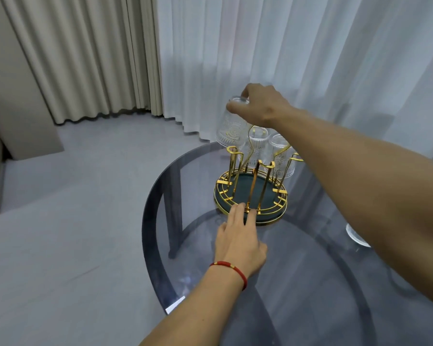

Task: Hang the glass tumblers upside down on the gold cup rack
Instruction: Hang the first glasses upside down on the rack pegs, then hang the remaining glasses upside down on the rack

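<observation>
We are holding an inverted glass tumbler (231, 123) by its base in our right hand (263, 106), tilted just above a prong at the gold cup rack's (250, 193) ten o'clock. Two more tumblers (268, 151) are already hanging at the rack's twelve o'clock side. The rack is standing on a round smoked-glass counter (298, 270), with sheer white curtains (285, 46) behind. Our left hand (238, 238) is lying spread, fingertips touching the rack's rim at six o'clock; the right is pinching the tumbler.
</observation>
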Demonstrator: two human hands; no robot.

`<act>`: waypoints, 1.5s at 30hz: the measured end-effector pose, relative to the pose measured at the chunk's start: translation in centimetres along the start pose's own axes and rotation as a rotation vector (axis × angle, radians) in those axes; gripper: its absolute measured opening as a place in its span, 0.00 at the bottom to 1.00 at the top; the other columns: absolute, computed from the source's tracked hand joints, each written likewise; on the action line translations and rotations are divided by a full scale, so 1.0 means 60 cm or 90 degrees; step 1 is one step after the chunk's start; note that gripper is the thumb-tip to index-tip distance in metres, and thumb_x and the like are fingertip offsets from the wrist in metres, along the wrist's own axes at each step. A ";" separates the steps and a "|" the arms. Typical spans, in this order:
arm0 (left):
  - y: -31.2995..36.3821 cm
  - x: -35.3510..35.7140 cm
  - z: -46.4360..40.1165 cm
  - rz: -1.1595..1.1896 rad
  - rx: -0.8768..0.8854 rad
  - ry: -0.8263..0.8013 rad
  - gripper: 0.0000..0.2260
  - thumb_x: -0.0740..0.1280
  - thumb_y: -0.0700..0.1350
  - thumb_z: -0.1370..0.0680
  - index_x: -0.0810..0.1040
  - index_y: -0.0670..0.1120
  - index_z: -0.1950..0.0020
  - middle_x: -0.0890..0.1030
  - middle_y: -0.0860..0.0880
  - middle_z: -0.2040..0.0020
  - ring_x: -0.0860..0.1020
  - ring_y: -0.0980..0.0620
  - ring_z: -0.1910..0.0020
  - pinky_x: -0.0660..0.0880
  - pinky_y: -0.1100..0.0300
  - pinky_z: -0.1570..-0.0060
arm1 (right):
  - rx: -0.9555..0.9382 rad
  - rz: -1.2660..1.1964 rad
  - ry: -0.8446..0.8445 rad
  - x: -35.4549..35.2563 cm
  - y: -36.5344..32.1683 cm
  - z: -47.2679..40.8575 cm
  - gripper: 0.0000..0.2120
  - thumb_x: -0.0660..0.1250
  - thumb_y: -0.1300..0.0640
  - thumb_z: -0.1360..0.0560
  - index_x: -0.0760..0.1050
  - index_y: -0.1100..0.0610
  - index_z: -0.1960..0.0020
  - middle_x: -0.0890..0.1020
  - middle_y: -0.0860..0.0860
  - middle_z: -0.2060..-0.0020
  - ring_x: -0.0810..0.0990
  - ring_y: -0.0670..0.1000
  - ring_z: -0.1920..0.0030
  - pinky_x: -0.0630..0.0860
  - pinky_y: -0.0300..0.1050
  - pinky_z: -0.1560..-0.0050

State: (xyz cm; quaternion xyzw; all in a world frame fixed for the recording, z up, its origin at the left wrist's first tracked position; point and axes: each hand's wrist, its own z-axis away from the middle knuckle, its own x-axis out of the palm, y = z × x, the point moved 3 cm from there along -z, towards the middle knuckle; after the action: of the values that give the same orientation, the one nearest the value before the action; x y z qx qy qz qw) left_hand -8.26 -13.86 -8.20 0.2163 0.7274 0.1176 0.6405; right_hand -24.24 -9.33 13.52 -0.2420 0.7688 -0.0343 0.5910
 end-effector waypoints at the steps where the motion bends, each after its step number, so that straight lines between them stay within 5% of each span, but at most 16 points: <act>1: 0.000 0.000 -0.001 0.002 -0.001 0.004 0.32 0.67 0.49 0.22 0.59 0.48 0.21 0.55 0.45 0.20 0.54 0.44 0.21 0.64 0.46 0.26 | -0.002 0.010 -0.014 0.007 0.000 -0.002 0.28 0.64 0.37 0.26 0.77 0.58 0.38 0.81 0.59 0.44 0.80 0.62 0.45 0.78 0.56 0.44; 5: 0.002 0.001 0.000 0.001 -0.007 0.007 0.32 0.68 0.49 0.22 0.59 0.48 0.21 0.55 0.46 0.20 0.56 0.44 0.21 0.64 0.45 0.26 | -0.016 0.029 -0.073 0.031 0.002 -0.006 0.31 0.67 0.38 0.26 0.79 0.64 0.38 0.83 0.65 0.41 0.82 0.66 0.42 0.79 0.62 0.41; 12: 0.006 0.002 0.000 -0.011 -0.009 0.016 0.32 0.69 0.50 0.23 0.60 0.48 0.22 0.57 0.46 0.21 0.56 0.45 0.22 0.65 0.47 0.29 | -0.061 0.168 -0.125 0.056 0.009 -0.012 0.33 0.72 0.33 0.31 0.79 0.52 0.34 0.83 0.55 0.42 0.78 0.58 0.44 0.76 0.54 0.48; 16: 0.008 0.000 0.002 -0.011 -0.010 0.016 0.32 0.69 0.49 0.25 0.62 0.47 0.23 0.58 0.47 0.22 0.57 0.46 0.22 0.66 0.47 0.30 | -0.100 0.295 -0.155 0.067 0.015 -0.016 0.37 0.71 0.30 0.30 0.73 0.46 0.26 0.78 0.56 0.32 0.66 0.61 0.26 0.67 0.63 0.32; 19: 0.012 -0.002 0.001 -0.018 -0.017 0.005 0.33 0.70 0.50 0.24 0.61 0.48 0.22 0.58 0.47 0.21 0.56 0.45 0.22 0.64 0.46 0.28 | -0.125 0.345 -0.162 0.065 0.014 -0.010 0.39 0.69 0.29 0.28 0.69 0.46 0.23 0.76 0.57 0.29 0.64 0.61 0.24 0.63 0.64 0.29; 29: 0.023 0.003 0.004 -0.048 -0.020 0.012 0.36 0.68 0.49 0.23 0.54 0.48 0.19 0.57 0.46 0.21 0.56 0.45 0.22 0.64 0.44 0.27 | -0.242 0.195 0.102 0.001 0.076 0.171 0.19 0.64 0.56 0.21 0.76 0.54 0.30 0.78 0.54 0.31 0.71 0.58 0.30 0.65 0.55 0.31; 33: 0.042 0.001 0.005 -0.035 -0.025 0.045 0.32 0.66 0.46 0.24 0.60 0.46 0.22 0.61 0.44 0.22 0.58 0.44 0.22 0.67 0.46 0.29 | -0.213 0.145 0.152 -0.009 0.130 0.283 0.23 0.66 0.64 0.27 0.77 0.58 0.32 0.80 0.55 0.35 0.77 0.59 0.34 0.71 0.56 0.34; 38: 0.113 0.018 0.017 0.104 0.155 0.107 0.26 0.67 0.39 0.27 0.70 0.45 0.28 0.72 0.48 0.30 0.67 0.50 0.30 0.64 0.61 0.31 | -0.102 0.114 0.210 0.006 0.235 0.415 0.20 0.67 0.62 0.31 0.80 0.58 0.40 0.82 0.55 0.42 0.80 0.59 0.39 0.72 0.55 0.39; 45: 0.161 0.053 0.033 0.144 0.195 0.089 0.22 0.67 0.40 0.26 0.74 0.48 0.32 0.76 0.50 0.35 0.71 0.54 0.35 0.64 0.66 0.37 | 0.234 0.178 0.316 -0.012 0.391 0.514 0.30 0.75 0.53 0.31 0.73 0.59 0.31 0.71 0.63 0.30 0.67 0.67 0.30 0.62 0.64 0.29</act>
State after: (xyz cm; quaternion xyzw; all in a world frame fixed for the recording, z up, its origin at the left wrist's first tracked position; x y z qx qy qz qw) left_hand -5.00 -4.12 -6.98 0.3826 0.7508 0.0915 0.5307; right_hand -3.34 18.83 -2.99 -0.0082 0.8961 -0.1489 0.4181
